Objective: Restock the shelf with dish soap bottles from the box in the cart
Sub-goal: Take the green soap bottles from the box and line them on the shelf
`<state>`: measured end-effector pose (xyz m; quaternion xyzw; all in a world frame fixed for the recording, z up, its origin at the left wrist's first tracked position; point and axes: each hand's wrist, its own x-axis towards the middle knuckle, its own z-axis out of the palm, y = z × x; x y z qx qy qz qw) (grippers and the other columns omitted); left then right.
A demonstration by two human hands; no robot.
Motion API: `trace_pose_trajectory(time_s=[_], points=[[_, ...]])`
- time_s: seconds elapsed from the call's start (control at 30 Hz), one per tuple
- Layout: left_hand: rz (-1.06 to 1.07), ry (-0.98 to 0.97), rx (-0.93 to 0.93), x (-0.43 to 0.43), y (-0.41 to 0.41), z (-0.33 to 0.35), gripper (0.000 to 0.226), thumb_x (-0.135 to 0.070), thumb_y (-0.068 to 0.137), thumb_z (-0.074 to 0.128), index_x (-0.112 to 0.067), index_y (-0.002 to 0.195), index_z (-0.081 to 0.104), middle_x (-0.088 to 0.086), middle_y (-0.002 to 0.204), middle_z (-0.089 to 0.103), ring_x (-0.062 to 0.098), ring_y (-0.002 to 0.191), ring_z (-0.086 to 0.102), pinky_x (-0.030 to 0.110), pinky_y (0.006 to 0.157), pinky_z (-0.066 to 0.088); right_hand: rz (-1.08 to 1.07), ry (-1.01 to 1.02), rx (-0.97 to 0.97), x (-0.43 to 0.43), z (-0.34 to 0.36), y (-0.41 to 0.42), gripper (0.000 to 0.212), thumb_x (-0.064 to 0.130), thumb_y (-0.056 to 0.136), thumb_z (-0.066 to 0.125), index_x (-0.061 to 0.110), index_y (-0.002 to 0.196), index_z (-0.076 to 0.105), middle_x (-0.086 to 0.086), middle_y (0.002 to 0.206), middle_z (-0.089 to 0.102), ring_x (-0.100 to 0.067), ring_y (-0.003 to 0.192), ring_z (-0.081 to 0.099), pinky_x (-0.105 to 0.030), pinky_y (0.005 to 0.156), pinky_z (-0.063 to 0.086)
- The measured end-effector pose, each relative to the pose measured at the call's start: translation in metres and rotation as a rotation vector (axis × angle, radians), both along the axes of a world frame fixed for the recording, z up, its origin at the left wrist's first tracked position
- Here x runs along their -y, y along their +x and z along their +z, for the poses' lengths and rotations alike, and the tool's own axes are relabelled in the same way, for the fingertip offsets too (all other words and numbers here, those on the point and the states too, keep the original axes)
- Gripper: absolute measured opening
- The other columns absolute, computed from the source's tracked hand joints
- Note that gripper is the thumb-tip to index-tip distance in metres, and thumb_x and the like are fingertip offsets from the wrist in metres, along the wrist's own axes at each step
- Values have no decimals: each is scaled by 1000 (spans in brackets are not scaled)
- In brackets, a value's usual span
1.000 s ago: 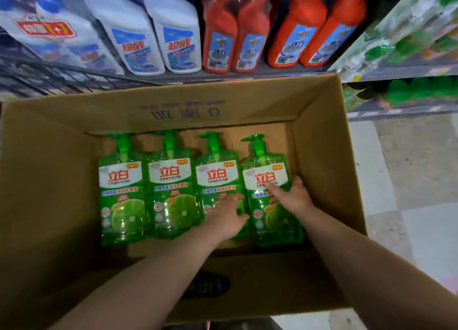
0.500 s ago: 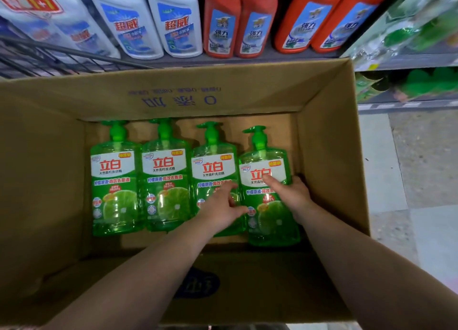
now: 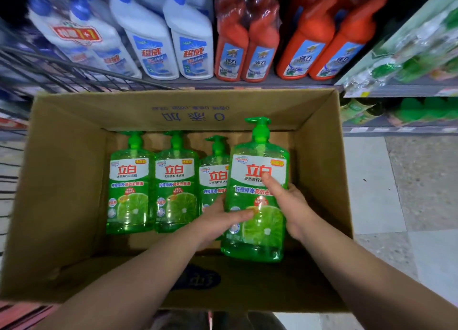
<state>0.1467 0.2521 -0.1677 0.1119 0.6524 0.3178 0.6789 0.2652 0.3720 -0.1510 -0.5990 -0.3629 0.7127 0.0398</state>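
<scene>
Green clear plastic fills the grip: both hands close on one dish soap bottle and hold it between them. The left hand wraps the bottle's left edge with its thumb laid across the lime picture. The right hand clasps the right edge with its thumb pressed on the white label. The bottle sits nearer the camera than the rest, pump pointing away from the person. Just left of the grip, three matching bottles lie flat, side by side, label up, on the bottom of the cardboard box: the nearest is partly hidden behind the held one, then a middle one and a far one. That makes four green bottles in all. The box walls rise around the grip on every side, and the wire side of the cart shows beyond it to the left. Beyond the grip a shelf carries a front row of four white bottles with blue caps and four orange bottles. To the right of the grip is pale tiled floor.
</scene>
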Motion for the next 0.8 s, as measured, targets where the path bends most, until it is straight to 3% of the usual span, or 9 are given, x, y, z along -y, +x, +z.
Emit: trace_pose_trajectory(time_s=[0.1, 0.17, 0.23, 0.33, 0.43, 0.53, 0.6, 0.7, 0.8], points=[[66, 41, -17, 8, -4, 15, 107, -49, 60, 76, -26, 147, 18, -5, 132, 53, 15, 112, 52, 37, 103, 36, 45, -25, -23, 3, 20, -12, 71, 52, 46, 79, 17, 105, 60, -8, 95, 75, -26, 85, 73, -46, 84, 56], [121, 73, -38, 12, -8, 25, 91, -38, 71, 76, -22, 144, 24, -16, 112, 58, 5, 97, 55, 30, 94, 41, 78, 0, -64, 3, 31, -19, 72, 51, 50, 79, 15, 109, 62, -8, 94, 76, -26, 85, 73, -43, 79, 58], [179, 93, -84, 17, -11, 37, 91, -37, 74, 75, -21, 145, 21, -14, 118, 55, 5, 98, 52, 28, 93, 41, 103, 26, -121, 6, 44, -25, 64, 49, 52, 78, 15, 105, 62, -6, 88, 77, -23, 80, 74, -34, 64, 59], [192, 114, -123, 22, -19, 57, 93, -45, 66, 76, -25, 141, 26, -9, 128, 52, 9, 107, 53, 34, 100, 43, 153, 48, -134, 6, 61, -38, 64, 53, 50, 76, 19, 101, 60, -2, 82, 77, -20, 74, 74, -30, 60, 57], [297, 167, -136, 31, -28, 79, 52, -32, 73, 76, -35, 112, 42, -17, 100, 64, -2, 86, 63, 17, 72, 52, 266, 58, -148, 7, 86, -55, 83, 57, 43, 78, 12, 112, 61, -8, 90, 76, -23, 80, 74, -36, 72, 58], [414, 206, -173, 43, -35, 102, 34, -26, 78, 72, -36, 99, 46, -24, 73, 68, -8, 66, 65, 10, 56, 51, 354, 76, -169, 12, 109, -74, 114, 64, 31, 81, 9, 127, 53, -12, 109, 71, -29, 96, 70, -47, 91, 53], [484, 238, -183, 52, -39, 119, 40, -31, 70, 76, -37, 97, 47, -20, 79, 71, -3, 73, 68, 15, 65, 55, 394, 99, -225, 19, 120, -86, 121, 64, 28, 83, 12, 132, 50, -13, 117, 67, -32, 104, 66, -51, 95, 50], [600, 256, -221, 71, -42, 141, 60, -37, 56, 77, -29, 111, 52, -1, 106, 72, 19, 97, 68, 39, 89, 53, 471, 109, -314, 34, 140, -105, 123, 64, 23, 85, 14, 130, 51, -15, 116, 67, -35, 103, 66, -54, 94, 50], [705, 318, -278, 95, -47, 157, 50, -24, 69, 75, -21, 114, 53, -2, 99, 74, 18, 90, 71, 26, 69, 57, 565, 100, -401, 53, 161, -123, 110, 57, 32, 84, 11, 127, 53, -15, 110, 70, -32, 95, 70, -52, 89, 53]])
